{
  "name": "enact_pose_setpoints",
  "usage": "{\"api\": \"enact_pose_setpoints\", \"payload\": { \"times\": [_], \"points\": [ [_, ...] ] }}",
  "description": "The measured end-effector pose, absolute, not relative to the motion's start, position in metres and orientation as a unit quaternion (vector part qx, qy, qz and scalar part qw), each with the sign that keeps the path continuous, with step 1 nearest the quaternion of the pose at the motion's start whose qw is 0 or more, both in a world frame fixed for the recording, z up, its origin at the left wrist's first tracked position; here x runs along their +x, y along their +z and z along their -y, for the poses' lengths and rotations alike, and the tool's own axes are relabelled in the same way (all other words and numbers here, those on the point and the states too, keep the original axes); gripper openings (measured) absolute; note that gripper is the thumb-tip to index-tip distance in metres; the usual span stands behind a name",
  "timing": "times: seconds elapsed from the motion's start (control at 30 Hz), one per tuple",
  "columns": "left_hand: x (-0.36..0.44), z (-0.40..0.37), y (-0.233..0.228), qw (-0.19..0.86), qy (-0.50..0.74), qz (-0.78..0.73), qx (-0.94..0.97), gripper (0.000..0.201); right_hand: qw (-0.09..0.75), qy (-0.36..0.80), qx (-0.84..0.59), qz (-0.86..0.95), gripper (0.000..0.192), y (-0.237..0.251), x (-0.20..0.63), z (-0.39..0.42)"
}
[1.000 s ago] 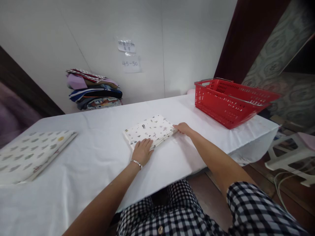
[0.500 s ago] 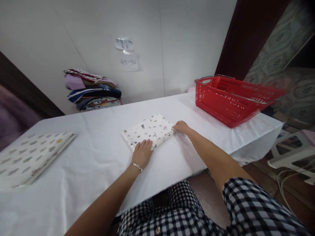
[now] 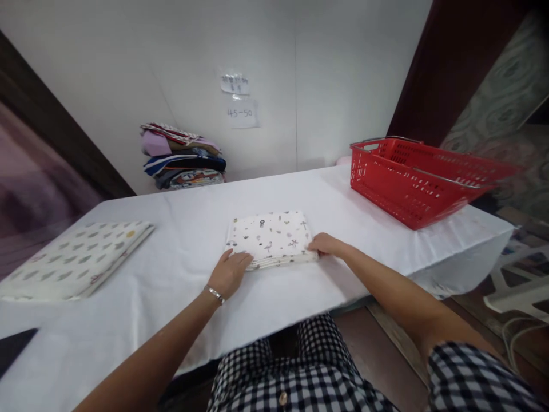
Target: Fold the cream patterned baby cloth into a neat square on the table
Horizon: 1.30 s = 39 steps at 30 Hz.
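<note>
A folded white cloth (image 3: pixel 270 234) printed with small motifs lies on the white-covered table, its layered front edge facing me. My left hand (image 3: pixel 229 273), with a bracelet at the wrist, is at the near left corner of the cloth, thumb and fingers around that corner; the fingertips are partly hidden. At the near right corner, my right hand (image 3: pixel 326 244) pinches the edge of the cloth between thumb and fingers. Farther left lies a second folded white cloth (image 3: pixel 77 257), patterned with grey shapes and a yellow spot, which neither hand touches.
A red plastic basket (image 3: pixel 412 189) with metal handles stands at the table's right end. Behind the table's back edge is a pile of folded fabrics (image 3: pixel 184 157) against the wall. A dark flat object (image 3: pixel 15 346) shows at the left front. A white stool (image 3: pixel 518 294) stands at right.
The folded cloth has turned so its front edge faces me more squarely. My left hand has shifted from lying on the cloth to its near left corner. The view has also swung left.
</note>
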<state>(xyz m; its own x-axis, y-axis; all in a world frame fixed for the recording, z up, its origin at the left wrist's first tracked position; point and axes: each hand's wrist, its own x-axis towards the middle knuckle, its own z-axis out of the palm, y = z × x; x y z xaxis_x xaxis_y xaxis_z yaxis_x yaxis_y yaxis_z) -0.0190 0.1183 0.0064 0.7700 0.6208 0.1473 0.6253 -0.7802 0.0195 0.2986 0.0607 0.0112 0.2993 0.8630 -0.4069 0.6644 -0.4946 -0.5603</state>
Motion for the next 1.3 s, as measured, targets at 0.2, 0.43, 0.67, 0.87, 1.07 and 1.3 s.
{"api": "enact_pose_setpoints", "payload": {
  "times": [0.2, 0.43, 0.67, 0.87, 1.07, 1.3],
  "points": [
    [-0.027, -0.102, 0.02, -0.051, -0.081, 0.372, -0.923, 0.047, 0.107, 0.178, -0.79, 0.577, 0.034, 0.018, 0.279, -0.014],
    [0.039, -0.124, 0.03, -0.041, -0.084, 0.423, -0.901, 0.052, 0.214, 0.074, -0.65, 0.725, 0.058, 0.034, 0.225, -0.074],
    [0.036, -0.135, -0.008, -0.1, -0.012, 0.438, -0.893, 0.063, 0.079, 0.103, -0.713, 0.689, 0.067, -0.007, 0.24, -0.09],
    [0.042, -0.174, 0.021, -0.103, 0.034, 0.461, -0.881, 0.07, 0.078, 0.085, -0.736, 0.667, 0.071, 0.006, 0.239, -0.108],
    [0.03, -0.202, 0.002, -0.042, 0.02, 0.503, -0.863, 0.072, 0.077, 0.089, -0.778, 0.618, 0.073, -0.009, 0.259, -0.126],
    [0.025, -0.205, -0.009, -0.074, -0.002, 0.494, -0.866, 0.074, 0.108, 0.095, -0.769, 0.623, 0.073, -0.02, 0.264, -0.127]
  ]
}}
